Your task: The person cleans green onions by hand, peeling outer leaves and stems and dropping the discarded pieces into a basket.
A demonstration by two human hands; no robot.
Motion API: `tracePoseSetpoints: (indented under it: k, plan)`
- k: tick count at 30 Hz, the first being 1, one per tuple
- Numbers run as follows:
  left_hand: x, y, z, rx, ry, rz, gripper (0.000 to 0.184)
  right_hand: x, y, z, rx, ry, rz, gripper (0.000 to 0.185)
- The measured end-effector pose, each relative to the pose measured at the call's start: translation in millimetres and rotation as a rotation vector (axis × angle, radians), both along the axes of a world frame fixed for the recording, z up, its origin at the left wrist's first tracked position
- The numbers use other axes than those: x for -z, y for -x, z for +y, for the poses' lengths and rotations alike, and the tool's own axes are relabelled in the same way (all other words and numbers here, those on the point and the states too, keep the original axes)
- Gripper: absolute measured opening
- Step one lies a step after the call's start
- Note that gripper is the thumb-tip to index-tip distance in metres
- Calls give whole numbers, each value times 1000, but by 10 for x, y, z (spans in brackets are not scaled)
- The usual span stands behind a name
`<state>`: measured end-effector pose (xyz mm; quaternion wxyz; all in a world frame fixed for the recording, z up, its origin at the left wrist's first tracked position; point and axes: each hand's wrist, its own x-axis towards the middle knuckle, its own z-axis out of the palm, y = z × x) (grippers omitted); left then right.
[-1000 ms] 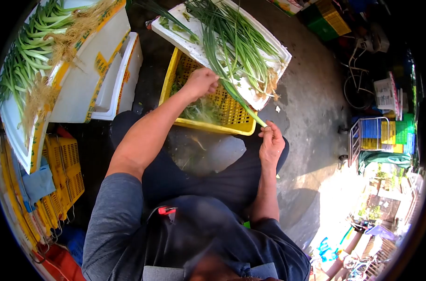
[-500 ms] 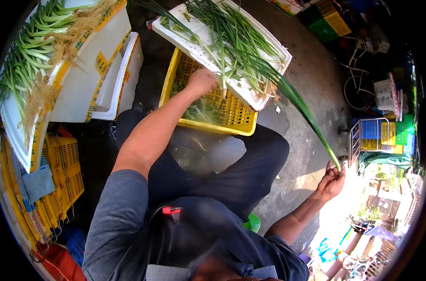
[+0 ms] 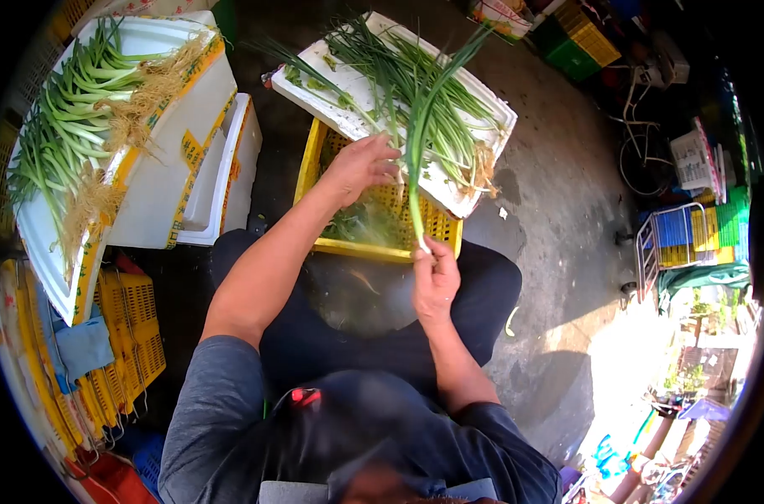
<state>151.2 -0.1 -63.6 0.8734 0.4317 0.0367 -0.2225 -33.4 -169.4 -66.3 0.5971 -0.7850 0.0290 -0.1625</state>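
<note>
We held a green onion (image 3: 418, 147) out over the near edge of the foam tray (image 3: 319, 109).
Our right hand (image 3: 436, 277) pinched its pale end near the rim of the yellow crate (image 3: 357, 249), leaves running up over the pile of onions (image 3: 457, 126) on the tray. Our left hand (image 3: 361, 170) hung just beside the green onion, fingers loosely parted; whether they touched it, we could not tell. We judged a light, steady pinch best, with the leaves drawn straight so none snagged.
</note>
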Motion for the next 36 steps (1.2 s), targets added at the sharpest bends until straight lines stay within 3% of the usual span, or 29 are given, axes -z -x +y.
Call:
tracePoseSetpoints:
  k: [2,7,15,18,20,22,26,29,36]
  plan:
    - [77,-42,91,38,46,-40,39,333,59,250,-81,99,20,20]
    - [397,-134,219,-9,-73,96,27,207,56,314,-140,343,-115,22]
    - [270,-124,182,-46,-121,75,22,172,-36,199,-317,391,104,34]
    - [272,-113,179,-40,-114,27,25,139,-235,142,-306,-25,486,36]
    - [150,-51,162,-10,-104,3,26,249,-519,137,-227,-142,371,32]
    - [199,-48,104,-15,-102,-44,26,105,-807,197,-201,-158,363,31]
    - [224,-35,103,-29,-133,-38,23,336,-1265,195,-237,-141,419,20]
    - [249,-76,156,-61,-156,-21,19,343,-1261,255,-172,-136,402,18]
    - [272,-146,182,-181,-150,49,17,306,-837,344,-115,-501,121,15]
